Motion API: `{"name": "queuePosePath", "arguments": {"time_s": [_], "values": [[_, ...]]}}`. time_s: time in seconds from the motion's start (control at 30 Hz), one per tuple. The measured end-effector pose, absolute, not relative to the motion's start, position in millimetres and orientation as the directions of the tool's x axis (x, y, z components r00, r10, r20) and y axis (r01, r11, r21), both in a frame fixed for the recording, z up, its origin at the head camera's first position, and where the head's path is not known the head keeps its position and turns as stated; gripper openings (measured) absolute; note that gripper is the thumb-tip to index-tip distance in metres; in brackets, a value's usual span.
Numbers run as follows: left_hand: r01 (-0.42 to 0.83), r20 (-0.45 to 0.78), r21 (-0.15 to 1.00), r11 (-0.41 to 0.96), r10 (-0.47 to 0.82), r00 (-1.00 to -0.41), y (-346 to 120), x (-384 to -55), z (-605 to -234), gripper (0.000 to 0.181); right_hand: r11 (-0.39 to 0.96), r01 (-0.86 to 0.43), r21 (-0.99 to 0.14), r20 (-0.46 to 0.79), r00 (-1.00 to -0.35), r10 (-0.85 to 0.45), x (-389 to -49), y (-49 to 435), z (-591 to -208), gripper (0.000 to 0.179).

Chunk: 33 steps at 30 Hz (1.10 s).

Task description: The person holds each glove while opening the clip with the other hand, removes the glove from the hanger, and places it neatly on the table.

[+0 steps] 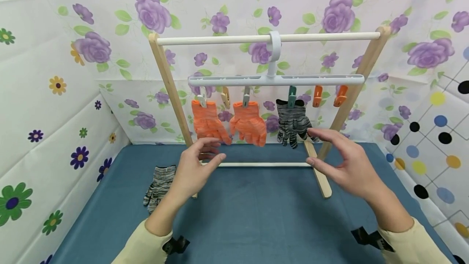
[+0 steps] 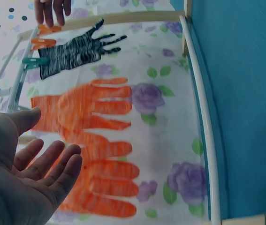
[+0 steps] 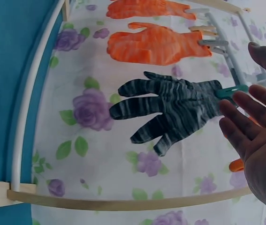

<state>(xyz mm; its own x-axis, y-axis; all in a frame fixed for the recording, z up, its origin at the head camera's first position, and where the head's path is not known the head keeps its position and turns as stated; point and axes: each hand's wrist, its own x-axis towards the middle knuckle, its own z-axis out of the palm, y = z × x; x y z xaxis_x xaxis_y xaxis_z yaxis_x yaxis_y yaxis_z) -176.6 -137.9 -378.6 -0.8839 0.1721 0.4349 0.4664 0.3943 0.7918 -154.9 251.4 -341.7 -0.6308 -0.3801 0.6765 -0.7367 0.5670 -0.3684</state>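
Note:
Two orange gloves and a black-and-grey striped glove hang from clothespins on a white hanger. Below the orange gloves, my left hand is held in the air with relaxed fingers and holds nothing. My right hand is raised near the hanging striped glove, thumb and fingers apart, with nothing in it. A green clothespin grips the striped glove's cuff. Another striped glove lies on the table beside my left forearm, partly hidden by it.
The hanger hooks over the white top rod of a wooden rack. Two orange clothespins and a tan clothespin hang with nothing clipped. A lower white rod crosses near the blue tabletop. Flowered cloth stands behind.

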Motion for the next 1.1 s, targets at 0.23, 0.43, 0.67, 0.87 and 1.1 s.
{"name": "queuePosePath", "arguments": {"time_s": [0.23, 0.43, 0.67, 0.87, 1.1], "values": [[0.510, 0.455, 0.819, 0.261, 0.245, -0.856, -105, -179, -372, 0.042, 0.563, -0.740, -0.368, 0.689, -0.623, -0.370, -157, 247, -330, 0.089], [0.508, 0.447, 0.844, 0.172, 0.298, -0.843, -73, -182, -366, 0.047, 0.554, -0.749, -0.363, 0.702, -0.611, -0.366, -159, 245, -325, 0.089], [0.517, 0.477, 0.854, 0.065, 0.301, -0.826, -44, -191, -358, 0.048, 0.552, -0.754, -0.357, 0.711, -0.602, -0.364, -162, 244, -324, 0.089], [0.490, 0.469, 0.871, 0.011, 0.275, -0.839, -24, -201, -352, 0.052, 0.549, -0.757, -0.356, 0.716, -0.598, -0.360, -162, 243, -321, 0.088], [0.447, 0.437, 0.894, -0.031, 0.273, -0.857, -1, -212, -348, 0.064, 0.538, -0.761, -0.363, 0.719, -0.596, -0.358, -162, 242, -319, 0.086]]}}
